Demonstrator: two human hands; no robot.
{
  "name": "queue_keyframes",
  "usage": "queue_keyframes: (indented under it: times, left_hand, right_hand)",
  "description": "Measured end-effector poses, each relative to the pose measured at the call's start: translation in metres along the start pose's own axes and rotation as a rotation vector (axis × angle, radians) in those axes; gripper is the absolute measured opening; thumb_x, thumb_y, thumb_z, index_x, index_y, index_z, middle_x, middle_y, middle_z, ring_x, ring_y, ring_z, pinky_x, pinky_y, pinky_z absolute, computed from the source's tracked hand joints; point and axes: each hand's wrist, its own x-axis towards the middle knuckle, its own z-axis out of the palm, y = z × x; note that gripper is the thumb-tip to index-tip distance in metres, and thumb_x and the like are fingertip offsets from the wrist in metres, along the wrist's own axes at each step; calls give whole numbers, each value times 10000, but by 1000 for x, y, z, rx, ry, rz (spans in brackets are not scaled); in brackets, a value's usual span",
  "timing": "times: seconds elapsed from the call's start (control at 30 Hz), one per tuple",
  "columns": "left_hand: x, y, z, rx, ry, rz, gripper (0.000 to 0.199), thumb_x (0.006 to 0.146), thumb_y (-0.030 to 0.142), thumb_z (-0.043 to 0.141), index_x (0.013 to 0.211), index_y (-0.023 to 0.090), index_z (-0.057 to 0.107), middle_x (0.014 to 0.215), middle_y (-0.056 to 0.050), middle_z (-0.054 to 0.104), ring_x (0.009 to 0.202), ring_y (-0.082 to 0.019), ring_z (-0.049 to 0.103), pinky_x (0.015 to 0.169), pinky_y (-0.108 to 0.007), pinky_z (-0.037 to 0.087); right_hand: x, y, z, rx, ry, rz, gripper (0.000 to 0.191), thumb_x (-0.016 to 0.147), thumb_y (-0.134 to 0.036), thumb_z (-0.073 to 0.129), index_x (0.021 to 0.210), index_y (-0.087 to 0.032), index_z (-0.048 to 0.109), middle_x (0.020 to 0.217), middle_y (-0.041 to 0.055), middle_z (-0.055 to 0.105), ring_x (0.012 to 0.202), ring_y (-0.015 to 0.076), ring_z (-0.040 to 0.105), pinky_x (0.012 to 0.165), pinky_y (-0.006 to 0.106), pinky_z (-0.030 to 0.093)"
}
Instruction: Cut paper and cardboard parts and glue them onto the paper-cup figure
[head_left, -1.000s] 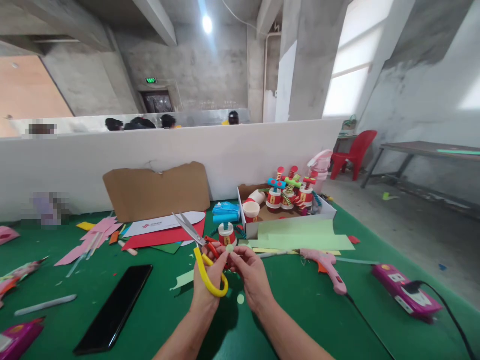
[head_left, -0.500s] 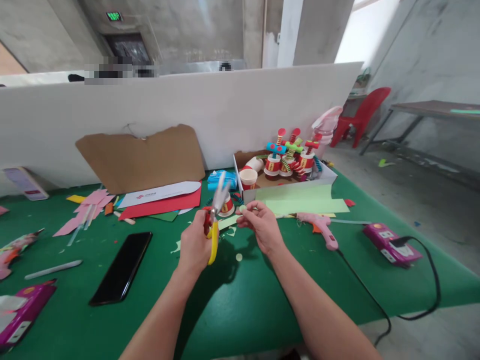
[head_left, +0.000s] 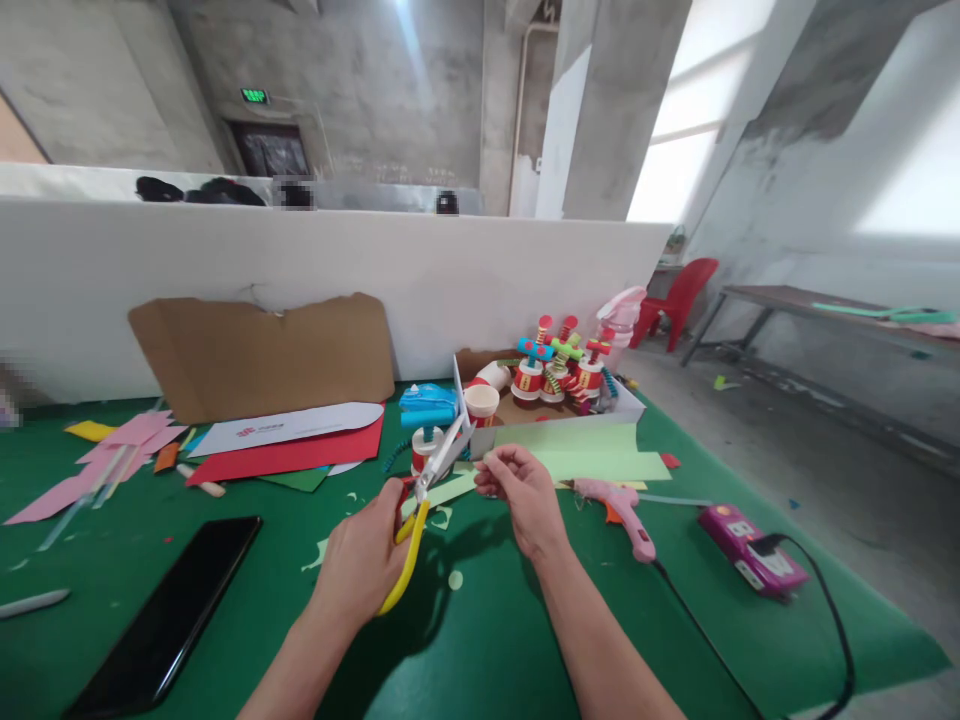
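Note:
My left hand (head_left: 356, 565) is closed round the handles of a pair of yellow and red scissors (head_left: 442, 460), whose blades point up and right. Close by, my right hand (head_left: 526, 505) has thumb and fingers pinched together. A pale bit of paper shows faintly at its fingertips, mostly hidden. Behind the scissors stands a paper-cup figure (head_left: 427, 450) with a blue roll on top and dark spring-like paper arms. A light green paper strip (head_left: 444, 490) lies beneath the blades. Below, a small pale green paper disc (head_left: 455, 580) rests on the table among green scraps (head_left: 441, 518).
A box (head_left: 551, 421) at the back holds several cup figures. Right of my hands lie a pink glue gun (head_left: 619, 510) and a purple pack (head_left: 750, 550) with a black cable. Left are a black phone (head_left: 176, 610), pink paper (head_left: 127, 440) and a cardboard piece (head_left: 270, 355).
My view has tilted upward. The scissors have swung from nearly upright to lean right, toward my right hand. The round paper at my right fingertips, plain before, is now mostly hidden.

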Motion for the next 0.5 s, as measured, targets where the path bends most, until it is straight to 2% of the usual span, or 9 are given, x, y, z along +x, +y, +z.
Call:
queue_keyframes:
  times: [0.2,0.37,0.5]
  left_hand:
    - [0,3,-4,62,-126,46,208,846,250,398,1046,218,444,836,-70,676,806,-253,659,608,-266,371]
    - [0,3,-3,89,-143,124,279,861,288,379,1127,225,436,996,-91,673,825,-274,657,623,-294,398]
    - [-1,3,-3,113,-152,138,293,864,301,368,1126,205,459,977,-106,674,820,-277,655,640,-309,416]
  right_hand:
    - [0,-2,-1,-73,-8,-7,303,584,-395,779,715,-172,622,577,-20,613,517,103,555,533,236,484]
    - [0,-5,-3,-125,-32,-63,253,622,-382,747,715,-182,623,565,-28,589,518,104,534,545,242,467]
    - [0,-7,-3,-192,-54,-95,211,649,-360,717,722,-185,622,552,-32,581,529,108,535,562,245,457]
